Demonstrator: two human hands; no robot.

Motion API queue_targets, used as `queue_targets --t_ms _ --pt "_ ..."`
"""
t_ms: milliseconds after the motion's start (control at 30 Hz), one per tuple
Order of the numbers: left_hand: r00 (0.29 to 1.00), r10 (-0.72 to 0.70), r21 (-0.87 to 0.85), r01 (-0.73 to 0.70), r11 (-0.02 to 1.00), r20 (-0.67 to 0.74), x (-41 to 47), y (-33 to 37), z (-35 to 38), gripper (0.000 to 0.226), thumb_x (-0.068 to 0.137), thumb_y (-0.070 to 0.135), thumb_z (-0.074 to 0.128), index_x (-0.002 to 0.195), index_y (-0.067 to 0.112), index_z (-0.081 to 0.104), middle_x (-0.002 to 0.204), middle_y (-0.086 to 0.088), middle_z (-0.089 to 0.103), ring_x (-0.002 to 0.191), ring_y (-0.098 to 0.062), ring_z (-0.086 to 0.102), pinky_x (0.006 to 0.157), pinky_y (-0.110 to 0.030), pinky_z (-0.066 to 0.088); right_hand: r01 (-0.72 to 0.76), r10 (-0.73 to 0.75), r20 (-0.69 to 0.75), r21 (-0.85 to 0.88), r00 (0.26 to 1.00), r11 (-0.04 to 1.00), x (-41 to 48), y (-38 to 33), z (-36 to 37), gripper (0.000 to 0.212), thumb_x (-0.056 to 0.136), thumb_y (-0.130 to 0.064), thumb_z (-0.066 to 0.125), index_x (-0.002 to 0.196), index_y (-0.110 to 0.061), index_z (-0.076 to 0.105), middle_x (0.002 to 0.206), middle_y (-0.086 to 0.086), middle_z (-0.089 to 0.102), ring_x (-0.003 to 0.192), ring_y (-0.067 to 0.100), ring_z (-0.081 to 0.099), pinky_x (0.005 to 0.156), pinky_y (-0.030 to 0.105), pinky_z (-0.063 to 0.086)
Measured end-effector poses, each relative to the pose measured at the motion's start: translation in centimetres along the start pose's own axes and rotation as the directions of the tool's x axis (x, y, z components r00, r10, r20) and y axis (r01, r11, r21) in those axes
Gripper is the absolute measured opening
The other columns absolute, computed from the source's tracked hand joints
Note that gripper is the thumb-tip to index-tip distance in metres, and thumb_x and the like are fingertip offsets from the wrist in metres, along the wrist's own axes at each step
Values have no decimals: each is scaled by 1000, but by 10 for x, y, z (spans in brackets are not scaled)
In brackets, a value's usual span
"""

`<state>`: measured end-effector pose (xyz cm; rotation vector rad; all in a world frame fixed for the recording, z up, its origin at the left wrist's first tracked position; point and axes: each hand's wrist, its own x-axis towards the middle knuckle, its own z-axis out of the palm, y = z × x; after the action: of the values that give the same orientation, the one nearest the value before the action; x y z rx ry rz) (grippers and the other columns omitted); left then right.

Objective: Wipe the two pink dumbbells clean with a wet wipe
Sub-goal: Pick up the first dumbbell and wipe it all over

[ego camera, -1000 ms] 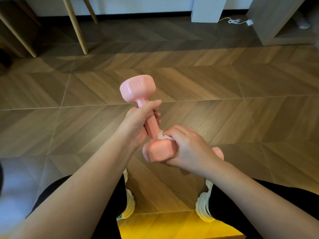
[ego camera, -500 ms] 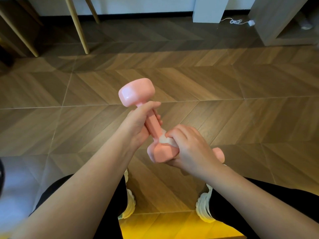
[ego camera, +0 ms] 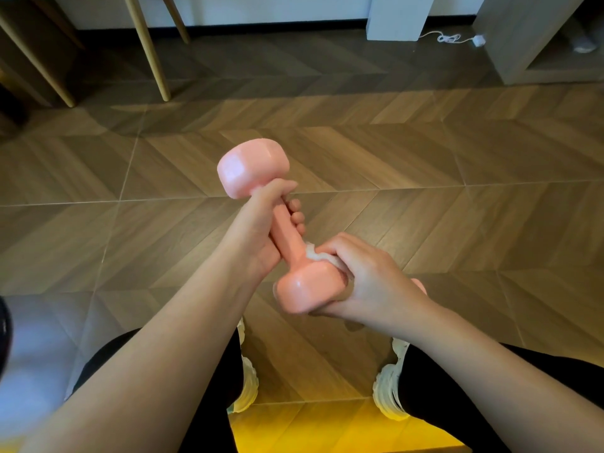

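**Dumbbell held above the floor, wipe pressed to its near end**

Wooden furniture legs [ego camera: 148, 50] stand far back on the herringbone floor [ego camera: 457, 165]; a white cable [ego camera: 447, 37] lies near a cabinet [ego camera: 529, 44]. No writing is readable on the pink dumbbell [ego camera: 284, 223].

The left hand [ego camera: 258, 237] is wrapped around the handle, tilting the dumbbell up and away. The right hand [ego camera: 369, 279] is closed over a white wet wipe [ego camera: 315, 256] against the near head. A second dumbbell [ego camera: 420, 284] peeks out behind the right wrist, mostly hidden. White shoes [ego camera: 387, 387] rest below.
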<state>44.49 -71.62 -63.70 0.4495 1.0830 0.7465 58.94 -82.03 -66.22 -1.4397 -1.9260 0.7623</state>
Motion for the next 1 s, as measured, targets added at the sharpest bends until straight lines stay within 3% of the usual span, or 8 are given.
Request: queue_targets --t_ms 67,133,333,500,600,733,900,1000 --pt "1000 11 45 -10 999 -23 1 -3 2 13 88 17 64 79 14 54 62 1 50 52 -11 50 56 -26 46 12 -15 -21 -144 1000 989 0 2 2 57 58 -31 94 100 -13 60 95 -4 56 85 17 57 71 24 36" --pt "998 3 76 2 997 -67 3 -7 2 15 87 16 66 78 13 55 62 1 50 55 -12 50 59 -28 46 43 -47 -8 -262 999 964 -1 6 4 55 60 -33 93 96 -5 63 91 5 61 81 26 60 72 28 37" --pt "993 -18 116 32 993 -118 3 -2 6 23 89 18 62 68 17 52 55 2 49 45 -13 50 49 -22 46 66 -44 74 -333 996 940 1 7 2 53 66 -54 73 102 -15 65 97 -2 69 95 20 64 99 37 38" --pt "996 14 58 -9 998 -82 2 5 13 25 90 21 63 70 20 48 52 5 45 41 -10 44 45 -20 41 32 -57 -80 -293 995 956 1 0 0 63 53 -41 95 96 -9 63 92 0 62 89 13 52 84 21 30" --pt "999 6 -4 -7 1000 -47 0 7 12 28 90 19 61 69 21 44 48 7 38 38 -9 37 41 -17 35 61 -76 -57 -234 995 970 0 -3 0 61 60 -43 91 103 -9 63 99 1 63 95 12 52 85 20 32" --pt "1000 4 11 -4 1000 -28 -1 5 12 30 90 16 59 67 21 41 47 7 34 36 -9 33 42 -18 31 20 -4 77 -214 997 977 5 0 -1 56 64 -43 87 108 -14 65 103 -4 67 99 14 57 91 31 40" --pt "1000 15 1 -15 1000 6 2 11 13 31 91 16 57 65 22 41 46 8 34 37 -9 33 43 -18 32 52 -95 -125 -311 988 949 2 -1 1 57 61 -46 85 96 -6 64 93 5 63 91 16 52 84 22 31" --pt "1000 7 16 -7 1000 -2 3 11 13 31 89 15 58 64 22 41 46 7 34 37 -9 33 43 -19 32 14 -19 -20 -225 1000 974 6 -1 -1 54 65 -43 83 104 -11 63 99 1 63 95 16 54 79 25 33"
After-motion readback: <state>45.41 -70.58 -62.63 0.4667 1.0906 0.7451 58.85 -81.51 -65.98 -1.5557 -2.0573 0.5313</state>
